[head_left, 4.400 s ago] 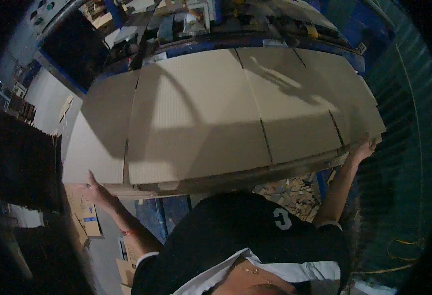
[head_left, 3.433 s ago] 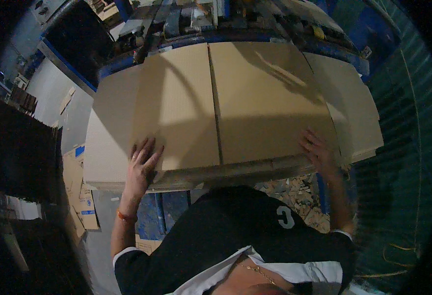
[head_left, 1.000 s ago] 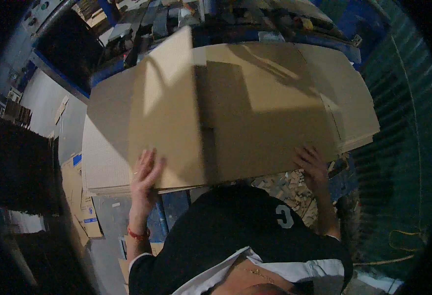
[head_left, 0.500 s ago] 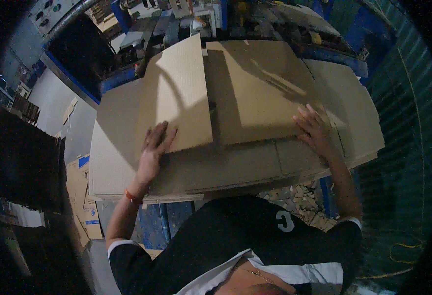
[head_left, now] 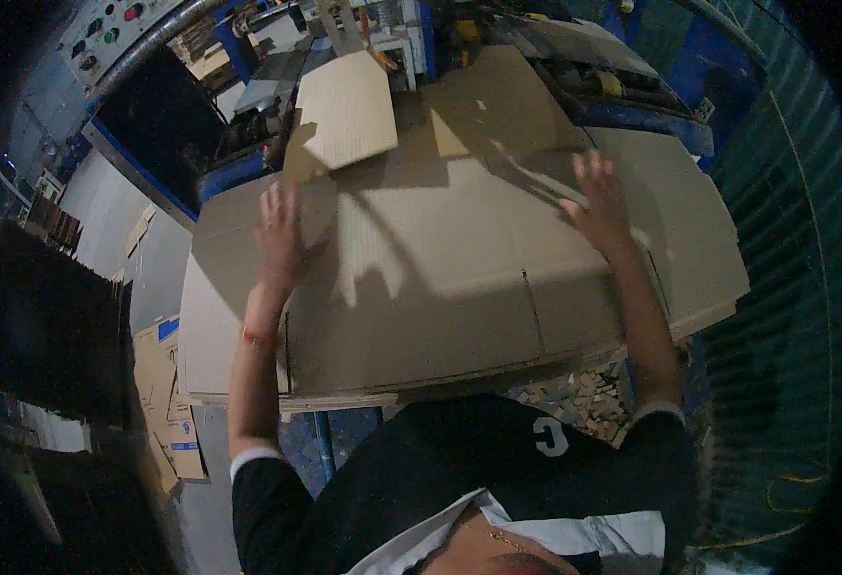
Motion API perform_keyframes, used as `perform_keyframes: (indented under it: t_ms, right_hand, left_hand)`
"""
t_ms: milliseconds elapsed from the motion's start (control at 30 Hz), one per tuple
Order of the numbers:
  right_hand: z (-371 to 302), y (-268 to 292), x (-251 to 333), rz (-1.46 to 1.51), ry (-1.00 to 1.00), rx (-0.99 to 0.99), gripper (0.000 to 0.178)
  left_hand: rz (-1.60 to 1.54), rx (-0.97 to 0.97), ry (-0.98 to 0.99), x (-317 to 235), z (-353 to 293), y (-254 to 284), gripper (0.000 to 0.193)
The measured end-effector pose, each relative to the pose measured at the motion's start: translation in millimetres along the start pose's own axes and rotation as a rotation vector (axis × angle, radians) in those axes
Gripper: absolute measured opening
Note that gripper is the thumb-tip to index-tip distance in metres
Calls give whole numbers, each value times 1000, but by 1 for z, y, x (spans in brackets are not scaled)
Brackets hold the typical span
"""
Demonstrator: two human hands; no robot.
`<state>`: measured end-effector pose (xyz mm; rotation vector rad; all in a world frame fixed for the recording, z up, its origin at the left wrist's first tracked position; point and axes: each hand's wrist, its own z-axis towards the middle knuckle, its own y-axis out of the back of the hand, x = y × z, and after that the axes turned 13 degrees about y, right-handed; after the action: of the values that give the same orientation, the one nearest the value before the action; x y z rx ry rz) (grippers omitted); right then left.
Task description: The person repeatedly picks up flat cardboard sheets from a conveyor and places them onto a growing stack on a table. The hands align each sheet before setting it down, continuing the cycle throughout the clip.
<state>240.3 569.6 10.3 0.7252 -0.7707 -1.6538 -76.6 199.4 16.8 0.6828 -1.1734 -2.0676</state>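
A folded cardboard sheet lies at the far side, with a pale left panel [head_left: 349,110] and a brown right panel [head_left: 512,101] reaching in among the machine parts. Beneath and nearer to me is a stack of flat cardboard sheets [head_left: 411,316] with creases and slots. My left hand [head_left: 282,235] is over the stack's left part, fingers stretched out, just short of the pale panel. My right hand [head_left: 601,206] has its fingers apart near the brown panel's right corner; whether a fingertip touches it I cannot tell. Neither hand holds anything.
Beyond the cardboard stands a blue-framed machine [head_left: 632,96], with a button panel [head_left: 105,43] at far left. Flattened cartons [head_left: 172,412] lie on the floor to the left. Cardboard scraps [head_left: 584,402] are heaped under the stack. A green corrugated wall [head_left: 775,287] runs along the right.
The folded sheet has slid away from me toward the machine, baring more of the stack. Both hands have moved farther forward, and the left one has come off the pale panel.
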Motion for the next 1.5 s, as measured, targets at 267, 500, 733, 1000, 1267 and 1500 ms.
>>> perform_keyframes:
  t_ms: [267,500,733,1000,1267,1500]
  right_hand:
    - [-201,74,-50,-389,-1021,232,77]
    - [-205,60,-71,-69,-1072,-195,59]
    - [-233,83,-124,638,-1226,-1279,52]
    - [-175,164,-83,919,-883,-1067,47]
    - [-179,132,136,434,-323,-412,19]
    - [-166,94,125,393,-55,26,32]
  left_hand:
    - [-313,-341,1060,138,-188,44,92]
    - [-217,-130,1274,125,-182,44,87]
    - [-1418,-783,854,151,-190,82,56]
    - [-1804,-237,752,169,-170,61,24]
    - [-1176,-43,341,29,-203,85,38]
    - [-224,321,-238,-27,-172,80,45]
